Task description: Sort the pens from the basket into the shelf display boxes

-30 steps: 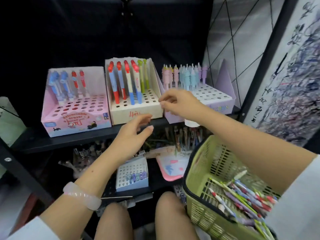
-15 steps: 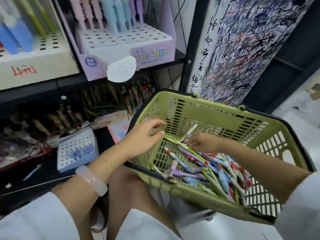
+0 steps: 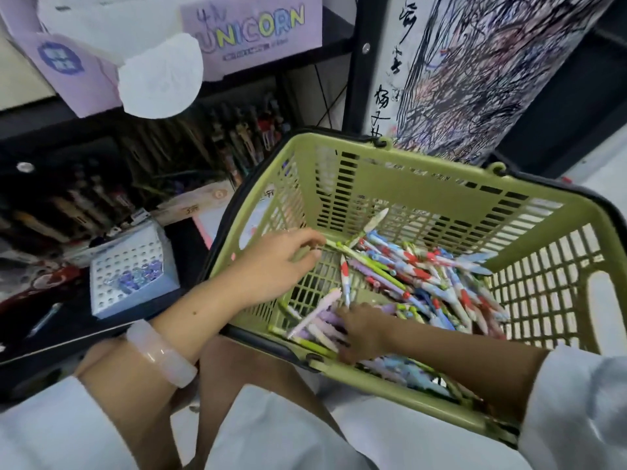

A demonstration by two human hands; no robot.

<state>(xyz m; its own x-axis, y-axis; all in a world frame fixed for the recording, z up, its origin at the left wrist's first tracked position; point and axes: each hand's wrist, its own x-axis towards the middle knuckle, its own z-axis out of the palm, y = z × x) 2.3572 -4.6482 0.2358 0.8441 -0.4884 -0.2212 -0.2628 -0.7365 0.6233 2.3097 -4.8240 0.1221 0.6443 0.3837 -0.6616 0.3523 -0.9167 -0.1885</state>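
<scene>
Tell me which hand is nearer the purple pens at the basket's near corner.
Right. The right hand lies on the purple pens, fingers among them. The left hand is apart from them, farther up the green basket, touching a green pen.

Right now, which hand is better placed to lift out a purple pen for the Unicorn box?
Probably the right hand: its fingers already rest among the purple pens at the basket's near corner. The left hand is over the green pens instead.

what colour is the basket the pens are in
Light olive green basket with a black rim, seen best in the head view.
</scene>
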